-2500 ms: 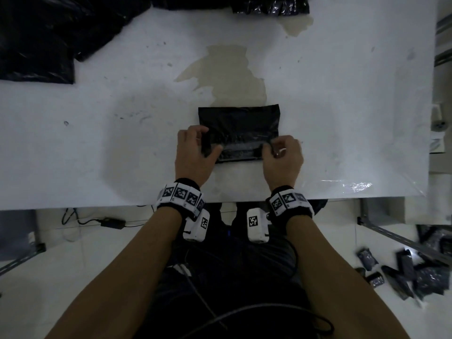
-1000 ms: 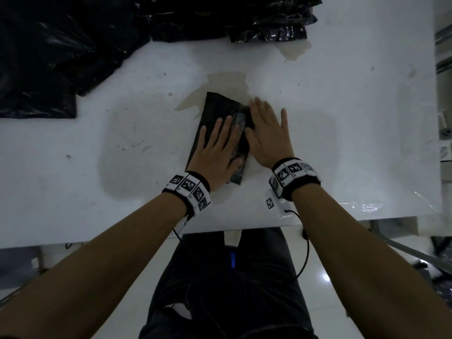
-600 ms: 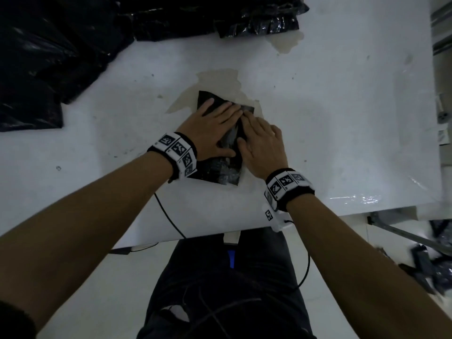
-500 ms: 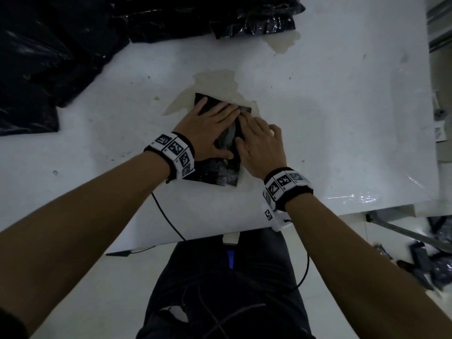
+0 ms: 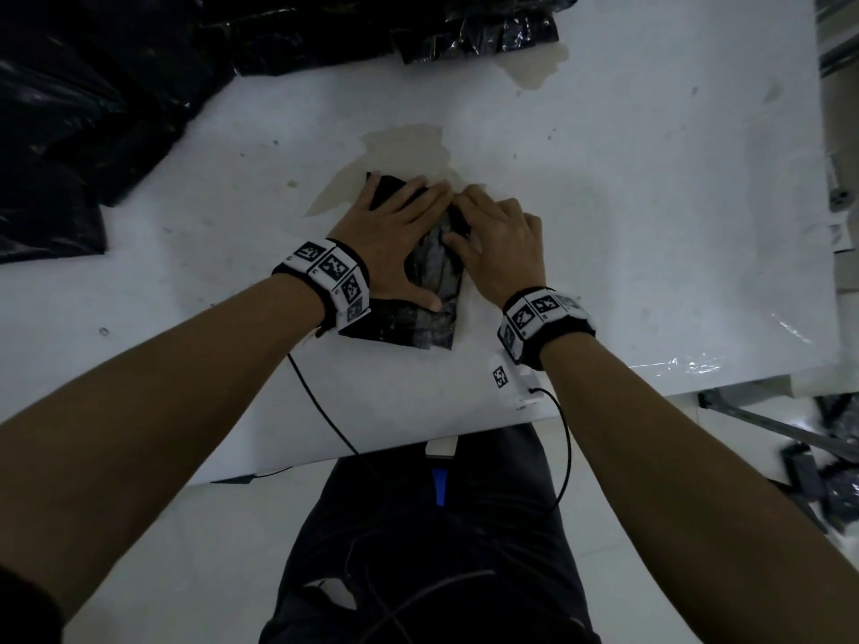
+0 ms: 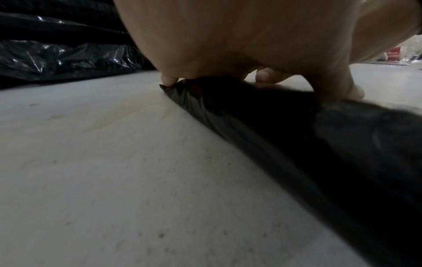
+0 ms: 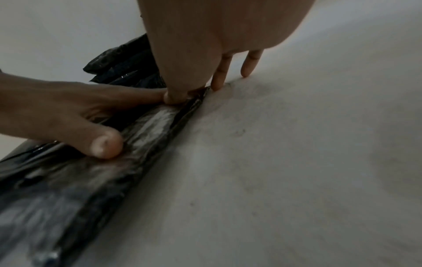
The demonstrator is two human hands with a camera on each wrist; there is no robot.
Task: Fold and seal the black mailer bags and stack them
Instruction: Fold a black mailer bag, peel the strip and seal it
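While both wrists hover near the front edge of the white tabletop (image 5: pixel 650 225), the folded black mailer bag (image 5: pixel 432 313) lies flat mid-table. The left hand (image 5: pixel 395 239) presses on it, fingers straight and spread, its grip closed round nothing. The right hand (image 5: pixel 502 244) presses the bag's right edge, fingers extended. Farther back lie heaps of black bags (image 5: pixel 139 62).

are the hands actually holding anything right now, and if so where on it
Nothing is gripped. The left hand lies flat on the folded black plastic mailer bag, and the right hand presses along its right edge.
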